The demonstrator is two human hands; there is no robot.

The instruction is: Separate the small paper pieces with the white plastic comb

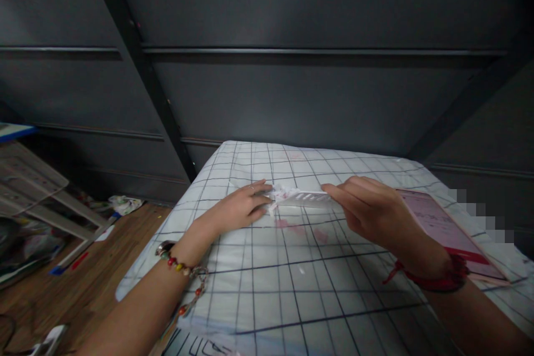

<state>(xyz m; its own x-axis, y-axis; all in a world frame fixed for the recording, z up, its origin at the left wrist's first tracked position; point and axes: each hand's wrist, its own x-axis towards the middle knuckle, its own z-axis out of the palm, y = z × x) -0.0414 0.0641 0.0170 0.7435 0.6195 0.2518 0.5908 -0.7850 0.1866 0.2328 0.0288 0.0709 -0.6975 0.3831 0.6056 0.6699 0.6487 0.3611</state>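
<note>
A person's right hand pinching a slim pale object, left hand with fingers parted at crumpled wrapping, its grip hard to tell, checked sheet beneath.

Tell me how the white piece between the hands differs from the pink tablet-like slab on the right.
The white piece is pale with slanted marks; the pink slab has a red band.
The white piece is gripped by the right hand; the pink slab lies on the checked sheet.
The white piece looks smaller than the pink slab.
Both are partly hidden by the right hand or arm.
</note>
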